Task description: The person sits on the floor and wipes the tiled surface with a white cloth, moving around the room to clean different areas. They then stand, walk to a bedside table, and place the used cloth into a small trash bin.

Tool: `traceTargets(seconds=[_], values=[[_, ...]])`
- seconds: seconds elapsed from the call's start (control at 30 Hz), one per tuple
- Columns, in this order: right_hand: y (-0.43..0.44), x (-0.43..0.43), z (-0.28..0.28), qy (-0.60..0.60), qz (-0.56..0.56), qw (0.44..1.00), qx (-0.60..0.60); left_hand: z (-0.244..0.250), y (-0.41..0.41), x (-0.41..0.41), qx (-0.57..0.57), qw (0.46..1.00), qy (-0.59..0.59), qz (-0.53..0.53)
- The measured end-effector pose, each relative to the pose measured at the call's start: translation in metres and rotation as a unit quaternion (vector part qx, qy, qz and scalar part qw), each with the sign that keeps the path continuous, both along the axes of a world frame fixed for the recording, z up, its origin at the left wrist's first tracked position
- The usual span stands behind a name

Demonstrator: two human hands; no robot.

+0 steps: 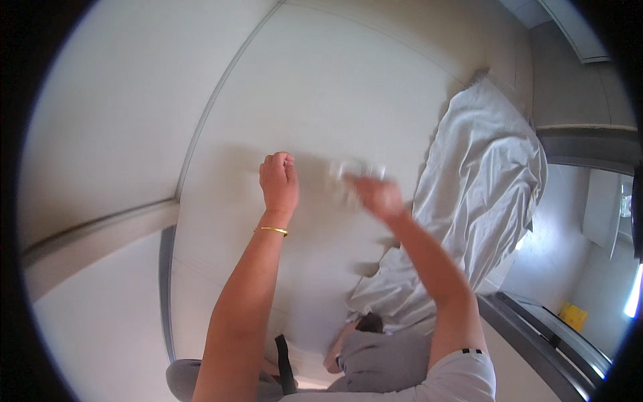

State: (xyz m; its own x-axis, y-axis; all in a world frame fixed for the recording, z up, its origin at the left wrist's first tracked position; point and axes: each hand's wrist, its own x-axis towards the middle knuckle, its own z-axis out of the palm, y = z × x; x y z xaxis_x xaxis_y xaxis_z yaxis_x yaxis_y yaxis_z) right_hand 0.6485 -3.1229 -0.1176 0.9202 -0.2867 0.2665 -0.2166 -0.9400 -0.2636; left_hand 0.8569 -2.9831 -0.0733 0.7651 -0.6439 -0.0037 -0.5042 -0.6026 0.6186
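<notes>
My left hand [280, 183] hovers over a pale, smooth surface with its fingers curled in; nothing in it can be made out. A gold-coloured bangle [274, 230] circles that wrist. To the right, my right hand [379, 198] is blurred by motion, its fingers pointing up and left. A whitish, partly see-through blur [346, 168] lies at its fingertips; its kind, and whether the hand grips it, cannot be told. Beyond the right hand spreads a crumpled white cloth [472, 176] with an uneven edge.
Grey-clothed legs [387, 357] and a black strap [285, 364] show at the bottom. A grey strip [211, 105] crosses the pale surface at left. At right are a dark frame [537, 346], an opening into another area and a yellow object [573, 316].
</notes>
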Motion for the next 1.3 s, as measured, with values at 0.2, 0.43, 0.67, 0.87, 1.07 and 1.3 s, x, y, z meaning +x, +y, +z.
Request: traceTargets(seconds=[0.2, 0.43, 0.67, 0.87, 1.07, 1.3], values=[[-0.033, -0.046, 0.022, 0.059, -0.059, 0.995, 0.052, -0.035, -0.067, -0.004, 0.168, 0.975, -0.136, 0.053], [-0.232, 0.065, -0.001, 0.087, -0.266, 0.96, 0.009, -0.034, -0.073, -0.007, 0.191, 0.974, -0.119, 0.03], [-0.221, 0.126, -0.007, 0.051, -0.228, 0.964, 0.126, -0.041, -0.069, 0.004, 0.158, 0.976, -0.15, 0.014], [-0.123, 0.101, 0.008, 0.041, 0.108, 0.988, 0.104, -0.04, -0.068, 0.013, 0.161, 0.98, -0.116, 0.026], [-0.282, 0.181, -0.006, 0.124, -0.085, 0.989, 0.017, -0.04, -0.068, 0.009, 0.219, 0.97, -0.098, 0.026], [-0.254, 0.249, -0.009, 0.044, -0.252, 0.957, 0.139, -0.039, -0.064, 0.009, 0.196, 0.976, -0.088, 0.024]])
